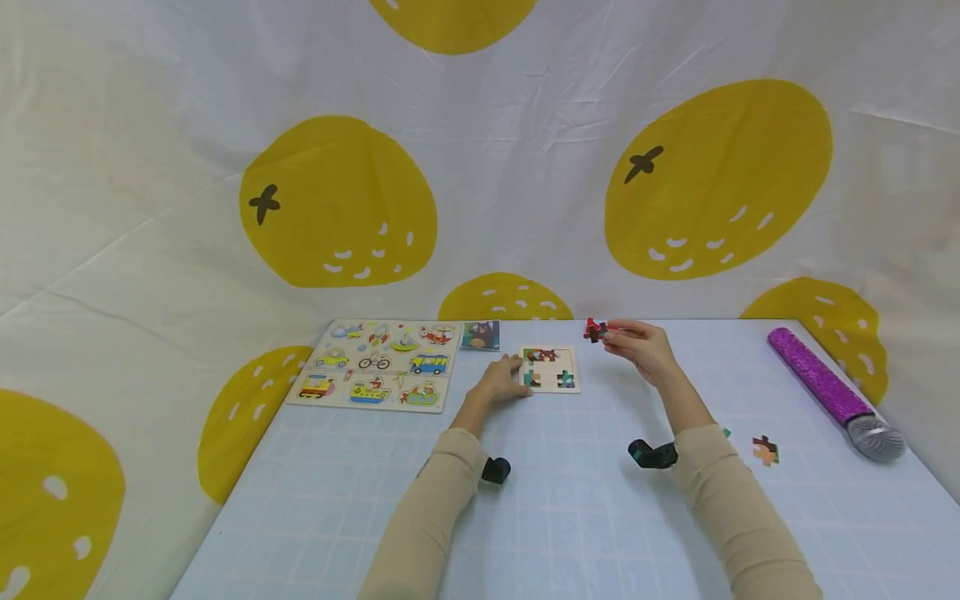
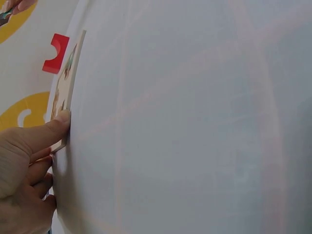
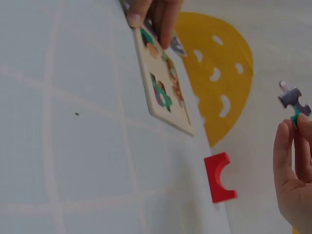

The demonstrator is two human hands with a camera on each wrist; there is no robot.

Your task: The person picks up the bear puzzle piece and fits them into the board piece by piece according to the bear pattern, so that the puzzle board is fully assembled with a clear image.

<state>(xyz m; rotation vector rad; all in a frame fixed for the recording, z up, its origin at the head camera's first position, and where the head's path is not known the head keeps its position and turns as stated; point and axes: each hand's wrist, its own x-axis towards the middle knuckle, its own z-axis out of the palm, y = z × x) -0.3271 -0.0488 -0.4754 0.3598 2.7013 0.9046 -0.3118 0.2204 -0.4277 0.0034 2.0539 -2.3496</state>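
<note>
A small wooden jigsaw board (image 1: 550, 387) lies on the table with several pieces in it, some of its frame bare. My left hand (image 1: 498, 379) holds its left side, the thumb (image 2: 58, 122) on the near corner and the other fingers bent round the far part. Raised to the right of the board, my right hand (image 1: 643, 350) pinches a dark grey and teal jigsaw piece (image 3: 291, 97) between thumb and fingers. A red block with a rounded notch (image 3: 213, 178) stands on the table just right of the board, partly hidden behind the piece in the head view.
At the left lies a large vehicle puzzle board (image 1: 382, 367), with a picture card (image 1: 480, 335) beside it. Loose jigsaw pieces (image 1: 766, 451) lie near my right sleeve, one partly hidden by it. A purple toy microphone (image 1: 825, 379) lies along the right edge.
</note>
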